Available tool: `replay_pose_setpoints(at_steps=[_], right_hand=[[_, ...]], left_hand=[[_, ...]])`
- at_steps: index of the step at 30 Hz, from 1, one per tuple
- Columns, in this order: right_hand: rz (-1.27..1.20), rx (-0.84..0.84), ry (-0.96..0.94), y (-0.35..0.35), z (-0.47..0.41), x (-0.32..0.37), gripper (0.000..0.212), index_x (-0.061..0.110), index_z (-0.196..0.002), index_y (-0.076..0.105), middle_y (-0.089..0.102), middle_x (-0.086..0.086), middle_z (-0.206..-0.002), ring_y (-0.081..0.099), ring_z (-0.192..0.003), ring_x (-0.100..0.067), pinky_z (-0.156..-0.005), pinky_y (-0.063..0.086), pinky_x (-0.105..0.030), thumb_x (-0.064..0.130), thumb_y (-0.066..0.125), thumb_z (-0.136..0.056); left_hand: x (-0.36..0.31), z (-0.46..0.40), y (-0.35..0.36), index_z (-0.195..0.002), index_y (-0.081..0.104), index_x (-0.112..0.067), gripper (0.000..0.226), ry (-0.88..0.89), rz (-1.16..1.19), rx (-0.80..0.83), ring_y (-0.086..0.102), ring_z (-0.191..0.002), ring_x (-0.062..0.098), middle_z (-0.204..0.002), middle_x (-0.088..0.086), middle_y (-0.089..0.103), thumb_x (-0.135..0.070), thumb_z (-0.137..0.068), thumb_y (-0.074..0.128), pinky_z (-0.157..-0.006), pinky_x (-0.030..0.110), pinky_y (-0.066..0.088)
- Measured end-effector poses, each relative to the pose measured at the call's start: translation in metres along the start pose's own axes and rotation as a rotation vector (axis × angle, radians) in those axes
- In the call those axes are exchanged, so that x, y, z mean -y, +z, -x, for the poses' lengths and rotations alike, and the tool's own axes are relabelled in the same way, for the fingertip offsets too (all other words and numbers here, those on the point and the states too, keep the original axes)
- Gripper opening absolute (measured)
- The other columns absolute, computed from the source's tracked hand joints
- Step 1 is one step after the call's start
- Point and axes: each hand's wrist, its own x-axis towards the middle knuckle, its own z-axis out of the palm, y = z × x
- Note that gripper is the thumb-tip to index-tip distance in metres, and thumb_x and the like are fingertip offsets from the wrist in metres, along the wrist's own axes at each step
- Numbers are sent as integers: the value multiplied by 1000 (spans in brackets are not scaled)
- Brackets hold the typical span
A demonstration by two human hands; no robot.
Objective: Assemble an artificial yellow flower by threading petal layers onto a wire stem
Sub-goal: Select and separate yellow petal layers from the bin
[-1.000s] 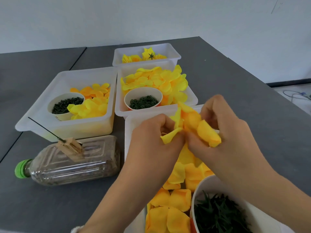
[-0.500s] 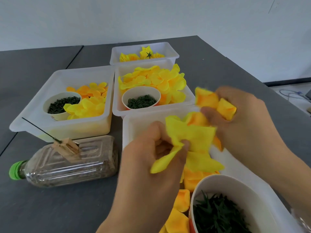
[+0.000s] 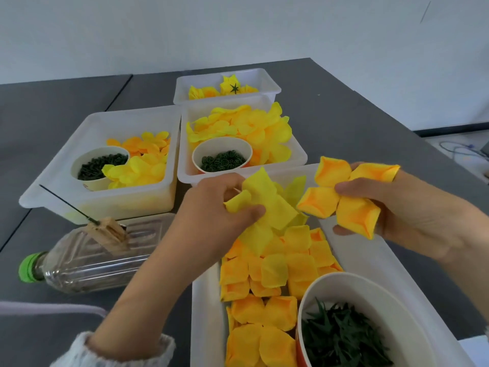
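My left hand (image 3: pixel 211 218) pinches a pale yellow petal layer (image 3: pixel 267 205) between thumb and fingers, just above the near white tray (image 3: pixel 203 313). My right hand (image 3: pixel 412 215) holds a separate orange-yellow four-petal layer (image 3: pixel 344 197), thumb on its centre, to the right of the first layer. Several more orange-yellow petal layers (image 3: pixel 272 271) lie in the near tray below both hands. A thin dark wire stem (image 3: pixel 66 202) sticks up at a slant from a wooden clip (image 3: pixel 108 234) on a clear plastic bottle (image 3: pixel 87 255) lying at the left.
A paper bowl of dark green leaf pieces (image 3: pixel 341 337) stands in the near tray. Two white trays behind hold yellow petals and cups of green rings (image 3: pixel 222 160), (image 3: pixel 100 166). A small far tray (image 3: pixel 227 88) holds finished yellow flowers. The dark table's right edge runs diagonally.
The two hands have pulled apart, separating the bunched petals into two layers. The right hand carried the orange-yellow layer to the right; the left keeps the pale yellow one.
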Motion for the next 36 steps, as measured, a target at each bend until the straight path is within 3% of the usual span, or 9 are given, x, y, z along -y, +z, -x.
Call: replay_pose_setpoints(at_steps=[3, 5, 8, 11, 15, 20, 26, 33, 36], right_hand=[[-87, 77, 88, 3, 1, -1, 24, 13, -94, 69, 73, -19, -97, 72, -80, -31, -57, 59, -40, 10, 65, -71], [-126, 103, 137, 5, 0, -2, 33, 9, -103, 65, 72, -19, -100, 72, -81, -31, -58, 59, -40, 7, 64, -70], [-148, 163, 184, 6, -3, -5, 46, -1, -111, 60, 69, -18, -100, 69, -80, -27, -60, 58, -37, -4, 72, -67], [-114, 233, 162, 7, -3, -10, 40, 1, -108, 65, 70, -13, -101, 67, -82, -23, -67, 58, -31, -2, 63, -68], [23, 233, 44, 17, 3, -15, 25, 7, -98, 70, 66, -12, -89, 60, -73, -20, -66, 53, -25, -8, 60, -80], [578, 99, -213, 38, 22, -14, 20, 28, -86, 66, 68, 9, -73, 61, -63, -2, -61, 49, -15, 9, 60, -87], [839, -66, -220, 54, 34, -18, 10, 23, -97, 53, 65, -1, -83, 62, -73, -19, -72, 54, -44, 21, 60, -90], [935, -107, -271, 56, 40, -17, 19, 31, -89, 37, 58, 3, -76, 58, -70, -13, -63, 52, -36, 30, 56, -91], [905, -71, -280, 53, 43, -14, 15, 30, -93, 40, 60, 0, -78, 60, -70, -17, -65, 53, -42, 32, 54, -88]], left_hand=[[2, -12, 10, -115, 54, -39, 41, -65, -100, -40, 59, -84, 0, -97, -18, 61, -40, -80, 76, -59, 11, 47], [2, -14, 14, -133, 38, -39, 63, -78, -202, -79, 56, -84, 0, -105, -17, 58, -39, -82, 76, -61, 6, 41], [-1, -10, 17, -138, 33, -36, 64, 26, -241, -170, 52, -115, 7, -130, -13, 53, -35, -86, 71, -85, 22, 38], [-11, 0, 17, -129, 49, -36, 39, 220, -205, -223, 46, -116, -2, -128, -20, 52, -35, -92, 61, -90, 19, 38], [-31, 15, 22, -105, 65, -35, 15, 405, -135, -121, 55, -102, 0, -102, -19, 60, -35, -93, 57, -80, 9, 40], [-39, 20, 36, -93, 57, -35, 18, 354, -170, -187, 54, -87, 4, -88, -20, 56, -51, -86, 61, -68, 15, 42], [-44, 23, 35, -87, 59, -30, 22, 362, -215, -264, 56, -79, 4, -80, -17, 59, -50, -82, 68, -63, 22, 47], [-55, 26, 30, -83, 72, -21, 20, 425, -196, -256, 64, -71, 9, -75, -10, 68, -40, -84, 64, -59, 37, 55], [-57, 27, 26, -81, 75, -20, 17, 437, -178, -276, 65, -68, 9, -74, -9, 70, -35, -82, 67, -58, 37, 56]])
